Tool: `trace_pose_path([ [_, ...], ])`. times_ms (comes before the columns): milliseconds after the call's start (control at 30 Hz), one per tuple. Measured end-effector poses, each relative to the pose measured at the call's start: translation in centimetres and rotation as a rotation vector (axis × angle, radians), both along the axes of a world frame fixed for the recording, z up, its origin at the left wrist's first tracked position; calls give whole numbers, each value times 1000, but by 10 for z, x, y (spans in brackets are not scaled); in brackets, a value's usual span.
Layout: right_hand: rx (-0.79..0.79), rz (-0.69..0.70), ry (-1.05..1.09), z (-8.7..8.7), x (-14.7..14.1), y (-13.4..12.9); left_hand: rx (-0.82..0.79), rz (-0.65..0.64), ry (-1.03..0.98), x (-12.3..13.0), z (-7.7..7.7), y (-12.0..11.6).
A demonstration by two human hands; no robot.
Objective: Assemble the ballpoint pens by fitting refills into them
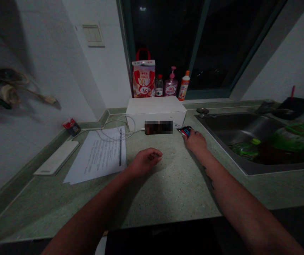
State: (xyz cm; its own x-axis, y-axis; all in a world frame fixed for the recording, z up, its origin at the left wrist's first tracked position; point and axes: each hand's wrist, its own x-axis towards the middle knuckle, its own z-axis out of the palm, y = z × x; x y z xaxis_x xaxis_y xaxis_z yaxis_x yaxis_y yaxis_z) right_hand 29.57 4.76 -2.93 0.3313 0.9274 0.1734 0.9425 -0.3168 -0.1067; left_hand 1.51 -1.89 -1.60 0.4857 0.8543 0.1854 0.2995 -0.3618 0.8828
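Observation:
My left hand (146,161) is over the middle of the counter, its fingers loosely curled with a gap to the thumb, and nothing shows in it. Farther right, my right hand (196,141) has its fingers closed on a small dark packet-like item (185,131) with red, blue and white marks. My fingers cover part of that item, and its exact kind is unclear. Just left of it a phone-shaped dark object (158,128), blurred out by pixels, leans against a white box (154,105). A white cable (134,132) runs into its left end.
Printed sheets (99,156) and a flat white device (57,158) lie at left, near a small red-and-dark pack (71,126). A steel sink (229,148) holding green-capped bottles is at right. A red bag (144,81) and several bottles (171,86) line the windowsill.

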Motion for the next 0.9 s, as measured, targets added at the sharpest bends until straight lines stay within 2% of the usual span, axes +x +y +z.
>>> trace_pose_path([
  [233,-4,-21,-78,5,2,-5,37,-24,32,3,0,-3],
  [500,29,-59,-123,16,3,-20,59,6,77,4,2,-2],
  [767,-13,-48,-106,26,0,-23,69,11,54,6,-2,0],
  [900,-31,-30,-73,33,5,-33,70,33,44,5,-1,0],
])
